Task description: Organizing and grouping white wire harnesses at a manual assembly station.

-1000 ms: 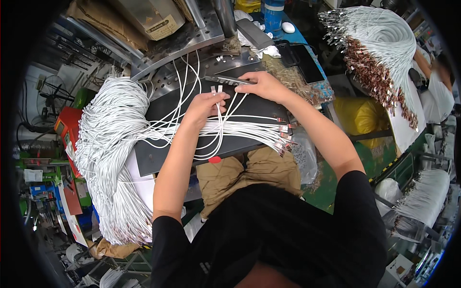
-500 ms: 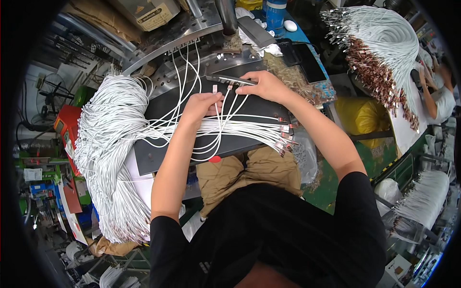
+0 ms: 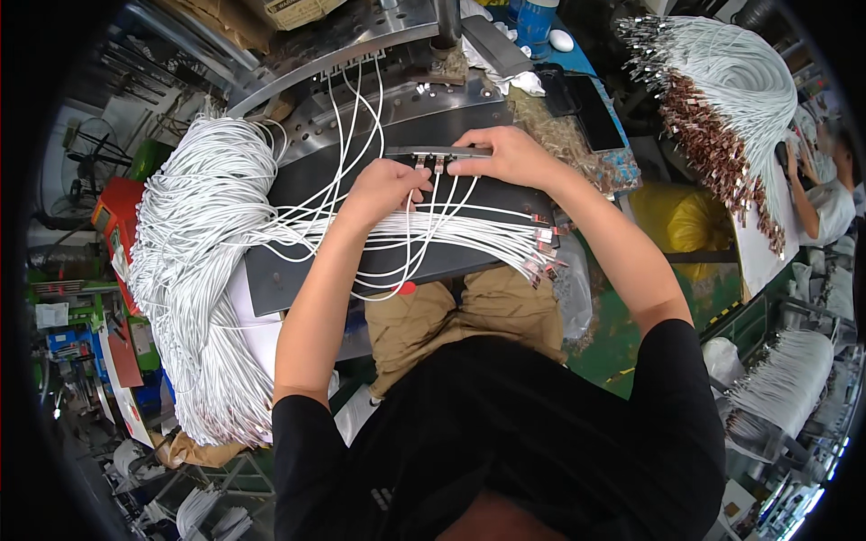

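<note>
My right hand [image 3: 507, 157] grips the right end of a narrow metal bar fixture [image 3: 435, 151], thumb below and fingers above. Several white cables hang from the bar by their connectors [image 3: 439, 166]. At its left part my left hand [image 3: 386, 190] pinches the end of a white cable [image 3: 409, 236], its connector at the bar's lower edge; whether it is seated I cannot tell. Below both hands a row of white cables [image 3: 469, 233] lies across the black work surface [image 3: 271, 287], their reddish-brown connector ends [image 3: 544, 248] pointing right.
A thick bundle of white cables [image 3: 203, 207] drapes over the left side. Beyond the hands stands a perforated metal machine [image 3: 316, 126] with cables hanging from its edge. A phone-like black slab [image 3: 600, 113] lies at the far right, near a yellow bag [image 3: 681, 216]. Another person [image 3: 825, 194] works at right.
My left hand has brought the cable's connector up and right to the bar. The bar has turned more level, and the whole view has shifted slightly.
</note>
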A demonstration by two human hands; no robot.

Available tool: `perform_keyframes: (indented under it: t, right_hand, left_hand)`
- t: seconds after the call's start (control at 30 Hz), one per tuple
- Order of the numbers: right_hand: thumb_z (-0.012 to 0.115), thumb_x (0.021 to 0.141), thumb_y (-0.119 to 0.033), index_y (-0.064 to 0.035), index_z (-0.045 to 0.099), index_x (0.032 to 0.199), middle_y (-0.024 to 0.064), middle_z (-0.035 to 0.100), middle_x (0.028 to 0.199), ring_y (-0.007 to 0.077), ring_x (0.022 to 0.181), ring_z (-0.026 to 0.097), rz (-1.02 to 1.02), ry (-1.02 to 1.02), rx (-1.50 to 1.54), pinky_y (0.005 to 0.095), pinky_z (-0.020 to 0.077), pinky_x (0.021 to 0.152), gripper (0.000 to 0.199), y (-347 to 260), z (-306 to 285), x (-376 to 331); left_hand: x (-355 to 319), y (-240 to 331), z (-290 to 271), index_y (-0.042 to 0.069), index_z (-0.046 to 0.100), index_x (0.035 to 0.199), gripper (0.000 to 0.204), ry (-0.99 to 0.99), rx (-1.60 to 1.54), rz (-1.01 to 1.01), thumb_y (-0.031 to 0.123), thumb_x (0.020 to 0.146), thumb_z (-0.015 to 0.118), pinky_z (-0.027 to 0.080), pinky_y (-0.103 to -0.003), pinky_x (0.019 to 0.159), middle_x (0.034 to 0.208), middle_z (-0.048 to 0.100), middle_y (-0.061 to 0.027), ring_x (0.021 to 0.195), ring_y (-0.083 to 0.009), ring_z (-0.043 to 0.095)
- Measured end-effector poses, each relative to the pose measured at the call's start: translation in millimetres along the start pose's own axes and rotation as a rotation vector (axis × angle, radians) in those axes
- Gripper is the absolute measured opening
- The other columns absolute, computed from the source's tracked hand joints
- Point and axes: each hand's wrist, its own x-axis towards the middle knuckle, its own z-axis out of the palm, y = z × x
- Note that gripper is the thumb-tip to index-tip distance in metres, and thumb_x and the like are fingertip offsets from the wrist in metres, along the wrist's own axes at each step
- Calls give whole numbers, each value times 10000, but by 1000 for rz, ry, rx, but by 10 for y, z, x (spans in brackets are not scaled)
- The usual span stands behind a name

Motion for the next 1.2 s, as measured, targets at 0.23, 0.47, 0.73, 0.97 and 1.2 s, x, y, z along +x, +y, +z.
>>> perform_keyframes:
  t: [0.23, 0.47, 0.73, 0.97, 1.2]
  right_hand:
    - [637, 955, -358, -36, 693, 1103, 135, 641, 929, 332, 1089, 572, -415, 467, -393, 426, 471, 898, 359, 82, -46, 699]
    - [563, 947, -182, -16, 643, 1055, 178, 654, 1049, 301, 981, 619, -519, 899, -688, 384, 511, 882, 214, 829, -620, 2688]
    - [649, 899, -258, -66, 643, 914, 90, 639, 849, 242, 791, 618, -646, 722, -462, 391, 512, 698, 193, -143, -122, 2693]
    - [616, 936, -259, -65, 668, 950, 132, 658, 929, 282, 879, 627, -466, 732, -239, 407, 521, 769, 201, 405, -343, 2601]
    - [734, 869, -321, -136, 735, 1071, 117, 637, 1017, 330, 1012, 557, -372, 516, -617, 420, 460, 895, 274, -26, 44, 1148]
  left_hand:
    - [132, 2, -559, -13, 706, 1059, 430, 792, 257, 538, 394, 1000, 582, 530, -303, 685, 937, 740, -140, 808, -246, 715]
    - [647, 516, -388, 18, 625, 1170, 380, 94, -704, 51, 365, 1027, 569, 369, -208, 605, 795, 581, 17, 654, -78, 497]
    - [-163, 131, -575, 13, 644, 1204, 410, 362, -464, 123, 372, 1012, 597, 283, -206, 543, 756, 497, 57, 624, -40, 387]
    - [-1264, 332, -2022, -17, 678, 1159, 416, 1193, 86, 646, 346, 1044, 509, 459, -288, 669, 758, 650, -68, 691, -134, 585]
    - [-1665, -595, -1910, -4, 718, 972, 469, 1414, 498, 67, 424, 1021, 533, 497, -389, 717, 822, 716, -146, 720, -290, 651]
